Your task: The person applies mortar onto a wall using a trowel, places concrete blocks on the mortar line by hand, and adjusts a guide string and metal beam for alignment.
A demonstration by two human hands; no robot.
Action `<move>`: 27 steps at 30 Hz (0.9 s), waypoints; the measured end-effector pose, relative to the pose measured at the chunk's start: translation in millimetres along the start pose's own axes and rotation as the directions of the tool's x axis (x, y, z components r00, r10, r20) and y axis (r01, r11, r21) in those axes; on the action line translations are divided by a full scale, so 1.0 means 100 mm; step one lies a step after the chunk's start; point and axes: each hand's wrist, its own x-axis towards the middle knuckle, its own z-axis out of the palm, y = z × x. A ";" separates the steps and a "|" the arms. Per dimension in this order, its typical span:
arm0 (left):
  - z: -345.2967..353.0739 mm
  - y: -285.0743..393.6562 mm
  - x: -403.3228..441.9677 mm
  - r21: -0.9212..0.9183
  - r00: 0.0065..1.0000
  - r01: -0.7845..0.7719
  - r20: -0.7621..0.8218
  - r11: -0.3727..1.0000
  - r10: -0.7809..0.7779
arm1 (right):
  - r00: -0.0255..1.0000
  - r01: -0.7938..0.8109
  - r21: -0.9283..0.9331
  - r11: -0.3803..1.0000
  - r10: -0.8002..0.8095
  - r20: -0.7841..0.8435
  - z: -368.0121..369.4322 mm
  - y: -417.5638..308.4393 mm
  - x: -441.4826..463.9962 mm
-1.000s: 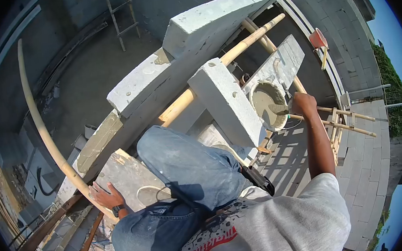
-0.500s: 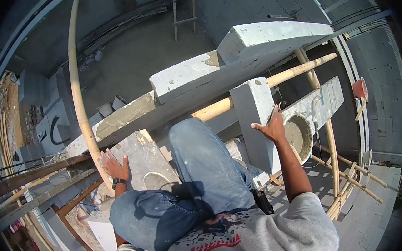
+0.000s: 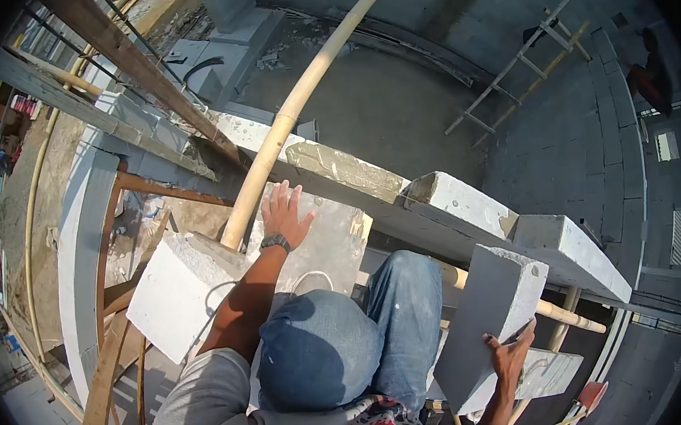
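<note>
My left hand [image 3: 286, 217] lies flat with fingers spread on a grey board [image 3: 322, 230], close beside a bamboo pole [image 3: 287, 116]. A watch is on that wrist. On my right, a light grey concrete block [image 3: 480, 322] stands on end, tilted in view. My right hand [image 3: 512, 355] grips its near edge, thumb on one face and fingers round the side. In front of my knees runs a block wall [image 3: 469, 205], with a strip of mortar [image 3: 345, 167] on its top at the left.
Another pale block [image 3: 182, 295] rests left of my forearm. A wooden ladder [image 3: 515, 76] leans at the far wall. A horizontal bamboo pole [image 3: 572, 315] passes behind the held block. A red container [image 3: 591, 395] sits at lower right. Timber beams [image 3: 141, 64] cross at upper left.
The view has swung to the left, so the wall and ladder now appear farther right. My left hand has slid forward on the board. The block at my right hand now tilts more.
</note>
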 end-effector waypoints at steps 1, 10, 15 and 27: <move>0.01 0.02 0.01 0.004 1.000 0.013 -0.014 1.000 -0.013 | 0.999 0.054 0.000 0.999 -0.054 0.004 -0.15 -0.25 0.04; 0.03 -0.03 0.01 -0.127 0.989 0.041 -0.137 0.991 -0.059 | 0.812 0.543 0.107 0.833 -0.553 0.187 -0.33 -2.77 0.88; -0.06 -0.07 0.02 -0.101 0.995 0.089 -0.041 0.991 -0.094 | 0.603 0.752 0.126 0.647 -0.753 0.262 0.26 -3.96 1.41; 0.00 -0.11 -0.01 -0.248 0.968 0.081 -0.211 0.965 -0.136 | 0.336 0.929 -0.042 0.367 -0.791 0.511 2.23 -4.89 1.82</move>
